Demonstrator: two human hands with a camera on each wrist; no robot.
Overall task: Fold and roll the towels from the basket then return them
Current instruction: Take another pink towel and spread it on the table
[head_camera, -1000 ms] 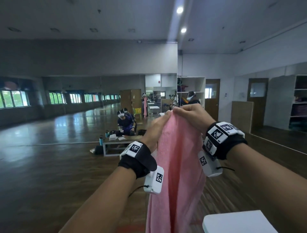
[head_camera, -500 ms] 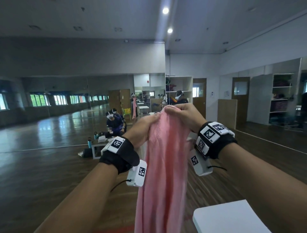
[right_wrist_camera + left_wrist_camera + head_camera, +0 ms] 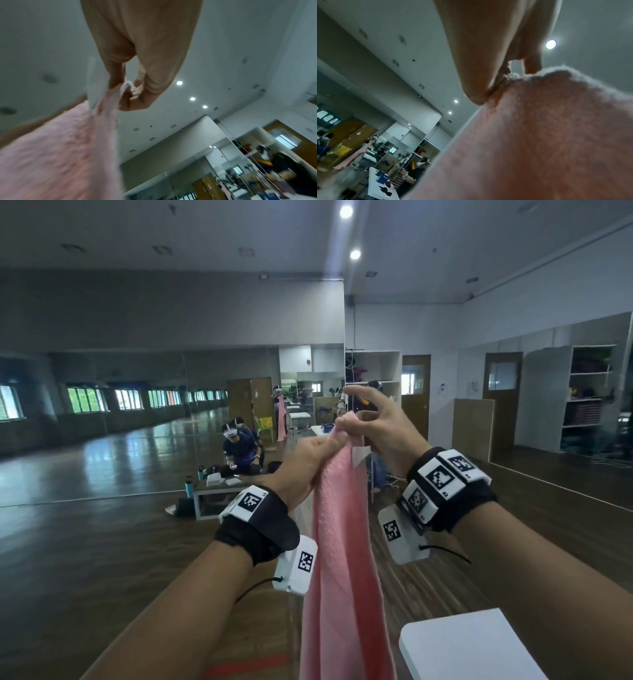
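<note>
Two hands meet at frame centre in the head view, both up in the air w/ a pink towel [image 3: 342,559] hanging between them. Left hand [image 3: 308,463] pinches the towel's top edge, thumb and fingers closed on the cloth; the left wrist view shows the same pinch from below (thumb pressed against the fabric, towel [image 3: 539,135] filling the lower right of that frame). Right hand [image 3: 380,433] grips the top corner just beside the left one, thumb and a curled finger on it, while the index finger sticks out straight toward upper centre, off the cloth. In the right wrist view the right hand [image 3: 137,67] pinches the towel [image 3: 60,148], which trails to the lower left.

Towel drops in a narrow bunched strip to the bottom edge of the frame. White desk [image 3: 479,645] corner shows at lower right, beside the towel's lower part, approx. level w/ it. Wood floor [image 3: 85,542] fills the left of the frame.
</note>
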